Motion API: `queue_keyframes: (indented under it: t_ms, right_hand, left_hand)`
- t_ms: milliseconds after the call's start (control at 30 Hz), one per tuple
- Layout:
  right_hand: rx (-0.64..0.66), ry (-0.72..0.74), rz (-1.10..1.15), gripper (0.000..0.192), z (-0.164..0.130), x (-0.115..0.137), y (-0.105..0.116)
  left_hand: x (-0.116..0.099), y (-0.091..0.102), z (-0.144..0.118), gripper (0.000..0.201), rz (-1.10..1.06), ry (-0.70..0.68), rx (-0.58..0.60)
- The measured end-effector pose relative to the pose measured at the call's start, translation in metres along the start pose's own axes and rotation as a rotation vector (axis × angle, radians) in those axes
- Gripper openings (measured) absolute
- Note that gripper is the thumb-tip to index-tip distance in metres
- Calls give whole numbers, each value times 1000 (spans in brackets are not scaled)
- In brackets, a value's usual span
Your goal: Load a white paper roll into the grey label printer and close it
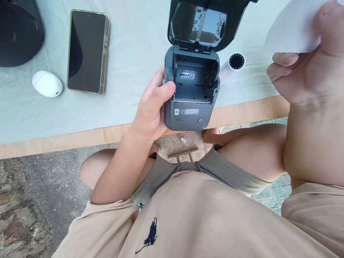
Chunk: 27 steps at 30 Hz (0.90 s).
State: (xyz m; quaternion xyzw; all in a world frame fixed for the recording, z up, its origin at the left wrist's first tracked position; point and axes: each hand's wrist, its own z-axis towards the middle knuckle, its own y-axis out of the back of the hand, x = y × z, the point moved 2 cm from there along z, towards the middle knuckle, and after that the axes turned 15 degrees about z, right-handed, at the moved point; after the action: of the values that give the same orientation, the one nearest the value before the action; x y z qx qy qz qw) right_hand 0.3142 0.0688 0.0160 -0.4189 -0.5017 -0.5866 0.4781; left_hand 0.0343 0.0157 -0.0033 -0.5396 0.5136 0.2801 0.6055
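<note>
left hand (pixel 150 111) holds an open label printer (pixel 191 89) at the surface's (pixel 129 53) near edge; right hand (pixel 306 68) pinches a white paper (pixel 291 28).

the printer's lid is tipped back and its bay shows bare, left fingers (pixel 163 89) wrapped round its side. right fingers are closed on the paper, raised well right of the printer. a paper roll (pixel 234 62) lies just beyond it; a phone (pixel 87 52) and a white case (pixel 47 83) lie farther left.

Grey printer (pixel 191 96) lid open; white paper (pixel 291 28) raised.
</note>
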Motion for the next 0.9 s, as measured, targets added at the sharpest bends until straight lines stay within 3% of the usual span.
queue_keyframes:
  t_ms: [100, 200, 300, 367, 600, 767, 900]
  right_hand:
    - [-49, -133, 233, 41, -3, 2, -10]
    - [76, 63, 137, 43, -5, 11, -17]
    - [104, 289, -11, 38, -6, 14, -16]
    - [105, 343, -129, 38, -6, 12, -14]
    - [79, 237, -446, 48, -4, 4, -14]
    - [49, 63, -685, 76, -1, 2, -14]
    - [123, 201, -530, 78, -7, 15, -18]
  left_hand:
    - [-1, -1, 1, 23, -13, 3, 8]
    - [-2, -2, 1, 23, -15, 16, 36]
    - [-2, -2, 1, 23, -10, 27, 35]
    - [-3, -2, 0, 23, -2, 31, 29]
    - [-4, -2, -1, 22, -24, 13, 35]
    - [-2, -1, -1, 24, 10, 34, 19]
    - [-2, -1, -1, 24, 11, 17, 15]
